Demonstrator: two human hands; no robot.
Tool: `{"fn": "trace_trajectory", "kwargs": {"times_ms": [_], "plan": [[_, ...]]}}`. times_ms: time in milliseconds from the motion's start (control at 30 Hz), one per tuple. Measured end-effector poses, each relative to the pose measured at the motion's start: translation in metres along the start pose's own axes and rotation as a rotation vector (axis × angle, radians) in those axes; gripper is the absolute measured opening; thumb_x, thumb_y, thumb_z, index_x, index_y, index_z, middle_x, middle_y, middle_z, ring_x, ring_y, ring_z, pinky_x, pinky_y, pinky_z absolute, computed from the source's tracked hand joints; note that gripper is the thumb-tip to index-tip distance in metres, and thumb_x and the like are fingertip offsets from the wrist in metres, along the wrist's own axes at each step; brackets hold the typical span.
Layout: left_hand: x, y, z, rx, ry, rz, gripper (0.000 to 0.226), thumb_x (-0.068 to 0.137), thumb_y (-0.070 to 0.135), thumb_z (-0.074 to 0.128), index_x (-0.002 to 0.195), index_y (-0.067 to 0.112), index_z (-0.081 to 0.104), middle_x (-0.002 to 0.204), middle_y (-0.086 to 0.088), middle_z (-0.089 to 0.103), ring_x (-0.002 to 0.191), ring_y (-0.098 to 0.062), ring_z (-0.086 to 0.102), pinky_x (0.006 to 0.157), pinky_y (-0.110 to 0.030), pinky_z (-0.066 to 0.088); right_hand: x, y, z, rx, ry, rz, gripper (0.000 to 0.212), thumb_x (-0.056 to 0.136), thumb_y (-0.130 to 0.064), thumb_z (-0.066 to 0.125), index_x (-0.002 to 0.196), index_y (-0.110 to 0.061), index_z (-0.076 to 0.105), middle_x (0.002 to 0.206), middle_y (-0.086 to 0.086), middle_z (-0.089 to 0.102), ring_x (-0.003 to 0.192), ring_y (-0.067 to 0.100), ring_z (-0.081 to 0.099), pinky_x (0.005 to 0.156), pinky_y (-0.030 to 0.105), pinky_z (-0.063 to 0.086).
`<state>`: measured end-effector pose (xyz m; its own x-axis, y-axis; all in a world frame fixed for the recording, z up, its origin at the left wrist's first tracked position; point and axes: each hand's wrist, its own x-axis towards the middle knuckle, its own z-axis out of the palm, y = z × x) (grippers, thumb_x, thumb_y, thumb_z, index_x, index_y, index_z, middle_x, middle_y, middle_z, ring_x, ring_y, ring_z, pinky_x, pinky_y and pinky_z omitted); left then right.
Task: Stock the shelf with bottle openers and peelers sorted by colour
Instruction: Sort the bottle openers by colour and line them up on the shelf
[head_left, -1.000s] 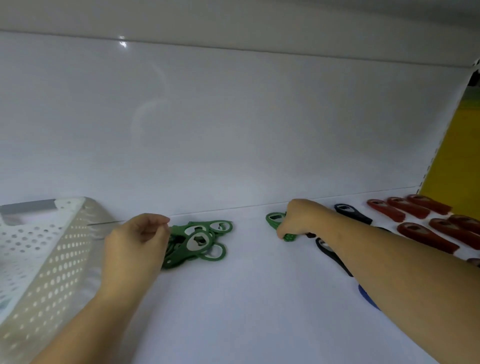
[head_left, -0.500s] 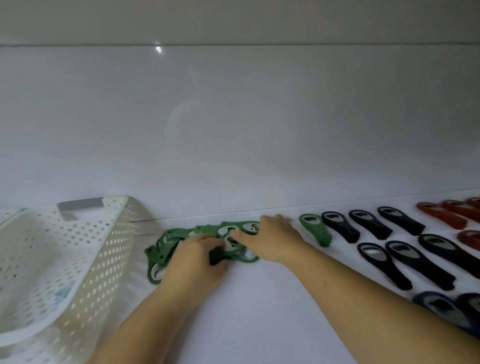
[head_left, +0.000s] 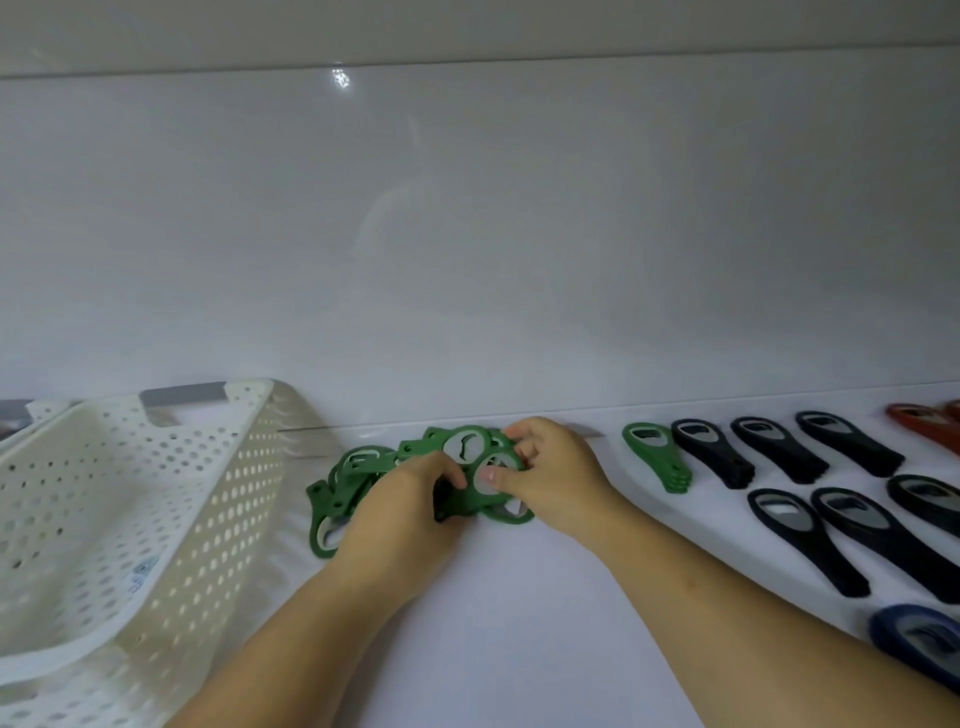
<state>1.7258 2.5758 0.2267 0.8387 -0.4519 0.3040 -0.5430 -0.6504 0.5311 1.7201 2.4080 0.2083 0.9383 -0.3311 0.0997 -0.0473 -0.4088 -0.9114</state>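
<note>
A heap of green bottle openers lies on the white shelf near the back wall. My left hand rests on the heap's near side, its fingers curled onto the openers. My right hand pinches a green opener at the top of the heap between thumb and fingers. One green opener lies alone to the right, beside several black openers set in rows. Red openers show at the far right, and a blue opener lies at the lower right.
A white perforated plastic basket with a grey handle stands tilted at the left, close to the green heap. The shelf's white back wall rises right behind the openers. Open shelf surface lies between my forearms and in front of the heap.
My right hand left the single green opener lying beside the black ones and came left to the heap. Both hands now close on the green heap; the view panned right.
</note>
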Motion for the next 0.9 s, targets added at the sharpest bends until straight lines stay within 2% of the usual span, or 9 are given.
{"fn": "trace_trajectory", "kwargs": {"times_ms": [133, 233, 400, 500, 567, 633, 700, 833, 900], "plan": [[0.004, 0.002, 0.001, 0.046, -0.01, -0.004, 0.025, 0.079, 0.011, 0.061, 0.098, 0.028, 0.056, 0.087, 0.007, 0.064, 0.077, -0.01, 0.057, 0.066, -0.021, 0.043, 0.004, -0.001, -0.001, 0.076, 0.022, -0.061, 0.027, 0.077, -0.012, 0.077, 0.095, -0.024, 0.061, 0.093, -0.002, 0.069, 0.086, 0.017, 0.066, 0.084, 0.033, 0.056], [0.005, 0.002, 0.003, 0.058, 0.003, -0.002, 0.028, 0.081, 0.009, 0.059, 0.105, 0.023, 0.059, 0.091, 0.005, 0.066, 0.081, -0.014, 0.059, 0.072, -0.026, 0.047, 0.004, 0.0, 0.0, 0.043, -0.031, -0.08, 0.021, 0.08, -0.019, 0.074, 0.095, -0.025, 0.061, 0.098, -0.001, 0.069, 0.092, 0.017, 0.065, 0.086, 0.035, 0.055], [0.007, -0.003, 0.006, -0.029, 0.049, -0.021, 0.023, 0.083, 0.004, 0.055, 0.101, 0.018, 0.059, 0.101, 0.006, 0.068, 0.096, -0.014, 0.063, 0.083, -0.03, 0.048, 0.004, -0.003, 0.004, 0.064, -0.052, -0.111, 0.014, 0.084, -0.026, 0.07, 0.097, -0.026, 0.064, 0.099, -0.008, 0.07, 0.093, 0.008, 0.065, 0.087, 0.03, 0.053], [0.007, -0.002, 0.005, -0.041, 0.09, -0.003, 0.017, 0.082, 0.006, 0.056, 0.091, 0.02, 0.057, 0.093, 0.006, 0.068, 0.087, -0.015, 0.062, 0.076, -0.029, 0.048, 0.004, -0.004, 0.004, 0.074, -0.023, -0.129, 0.011, 0.085, -0.017, 0.071, 0.084, -0.026, 0.065, 0.085, -0.009, 0.068, 0.081, 0.003, 0.063, 0.077, 0.026, 0.053], [0.008, 0.0, 0.0, -0.072, 0.237, 0.04, 0.009, 0.081, 0.011, 0.06, 0.08, 0.02, 0.057, 0.083, 0.008, 0.063, 0.079, -0.012, 0.056, 0.069, -0.027, 0.045, 0.004, -0.003, 0.001, 0.126, 0.004, -0.126, 0.01, 0.086, -0.013, 0.068, 0.083, -0.022, 0.067, 0.084, -0.005, 0.069, 0.08, 0.007, 0.065, 0.075, 0.027, 0.053], [0.008, 0.001, -0.007, -0.157, 0.372, 0.07, 0.014, 0.082, 0.016, 0.06, 0.073, 0.025, 0.055, 0.079, 0.013, 0.056, 0.078, -0.006, 0.05, 0.067, -0.019, 0.04, 0.004, -0.007, -0.003, 0.177, 0.009, -0.13, 0.008, 0.089, -0.014, 0.065, 0.091, -0.019, 0.07, 0.093, -0.001, 0.072, 0.091, 0.013, 0.067, 0.082, 0.029, 0.054], [0.005, 0.002, -0.017, -0.317, 0.432, 0.019, 0.016, 0.086, 0.019, 0.058, 0.074, 0.029, 0.056, 0.079, 0.013, 0.059, 0.069, -0.005, 0.049, 0.064, -0.017, 0.038, 0.001, -0.014, -0.006, 0.202, -0.02, -0.155, 0.012, 0.091, -0.014, 0.061, 0.092, -0.022, 0.071, 0.097, -0.003, 0.073, 0.096, 0.011, 0.067, 0.089, 0.029, 0.053], [0.003, 0.007, -0.04, -0.699, 0.573, -0.156, 0.018, 0.09, 0.014, 0.054, 0.075, 0.016, 0.062, 0.07, 0.008, 0.059, 0.062, 0.001, 0.052, 0.06, -0.008, 0.041, -0.018, -0.033, -0.011, 0.128, -0.113, -0.21, 0.018, 0.093, -0.016, 0.058, 0.088, -0.03, 0.07, 0.092, -0.009, 0.072, 0.089, 0.01, 0.067, 0.089, 0.029, 0.052], [0.004, 0.008, -0.05, -0.848, 0.45, -0.223, 0.016, 0.089, 0.017, 0.055, 0.077, 0.016, 0.066, 0.078, 0.004, 0.067, 0.075, -0.004, 0.062, 0.074, -0.017, 0.048, -0.031, -0.041, -0.014, 0.086, -0.142, -0.215, 0.014, 0.093, -0.02, 0.059, 0.097, -0.024, 0.072, 0.085, -0.012, 0.071, 0.077, 0.004, 0.065, 0.079, 0.026, 0.052]]}}
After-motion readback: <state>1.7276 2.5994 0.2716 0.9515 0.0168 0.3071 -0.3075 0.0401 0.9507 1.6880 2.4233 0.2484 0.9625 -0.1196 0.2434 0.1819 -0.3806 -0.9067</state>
